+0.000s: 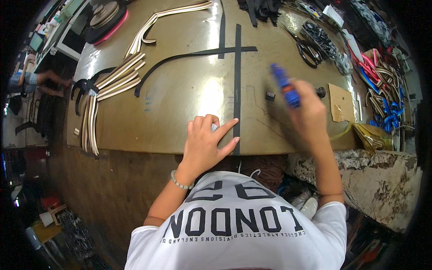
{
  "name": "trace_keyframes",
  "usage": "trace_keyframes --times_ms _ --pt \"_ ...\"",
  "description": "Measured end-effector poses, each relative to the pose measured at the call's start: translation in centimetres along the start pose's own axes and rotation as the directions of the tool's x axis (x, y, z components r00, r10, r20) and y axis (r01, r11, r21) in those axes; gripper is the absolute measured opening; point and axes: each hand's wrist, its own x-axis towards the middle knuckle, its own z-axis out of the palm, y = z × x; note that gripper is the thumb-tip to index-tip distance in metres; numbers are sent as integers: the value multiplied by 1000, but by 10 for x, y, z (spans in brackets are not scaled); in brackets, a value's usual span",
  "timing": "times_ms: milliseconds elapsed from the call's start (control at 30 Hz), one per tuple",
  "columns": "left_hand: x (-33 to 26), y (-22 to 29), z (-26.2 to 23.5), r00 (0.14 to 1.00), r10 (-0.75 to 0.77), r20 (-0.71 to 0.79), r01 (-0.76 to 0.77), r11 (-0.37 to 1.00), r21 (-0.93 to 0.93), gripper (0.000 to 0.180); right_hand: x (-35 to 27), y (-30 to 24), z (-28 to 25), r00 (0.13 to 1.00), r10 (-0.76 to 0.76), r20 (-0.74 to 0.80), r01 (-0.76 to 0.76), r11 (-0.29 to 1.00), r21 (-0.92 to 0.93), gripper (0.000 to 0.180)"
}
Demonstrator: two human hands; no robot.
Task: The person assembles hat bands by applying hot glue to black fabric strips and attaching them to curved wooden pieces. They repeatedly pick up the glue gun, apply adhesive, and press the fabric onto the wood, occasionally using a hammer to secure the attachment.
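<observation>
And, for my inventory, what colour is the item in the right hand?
The item is mostly blue; head view, though blurred.

At six o'clock sits a white short-sleeved shirt [238, 252] with black block letters [228, 221], larger characters [257, 197] toward twelve and a line of small print [234, 236]. Pale round beads [178, 183] ring the left wrist [185, 175], toward seven o'clock.

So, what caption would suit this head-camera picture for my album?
Left hand touching a black strap on a worktable, right hand holding a blurred blue object.
</observation>
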Motion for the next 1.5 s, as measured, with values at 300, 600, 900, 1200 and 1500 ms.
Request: trace_keyframes --times_ms 300,600,900,1200,1500 --pt "6 -2 -8 995 -82 49 88 988 -126 56 -110 97 -64 401 900 -174 -878 322 -355 65" --pt "182 -176 -119 842 -102 -530 40 991 -126 35 -52 -12 -24 631 768 -112 -762 640 95 34" --pt "272 -342 -39 851 -433 -298 517 792 324 45 -85 -26 -16 518 838 -173 -825 542 159 28" --pt "273 -220 -122 823 34 -567 148 951 271 45 -71 -18 -53 668 653 -357 -674 734 82 15" --pt "128 42 -184 946 274 -172 -255 959 127 20 84 -62 -51 706 -247 -663 238 965 -107 43"
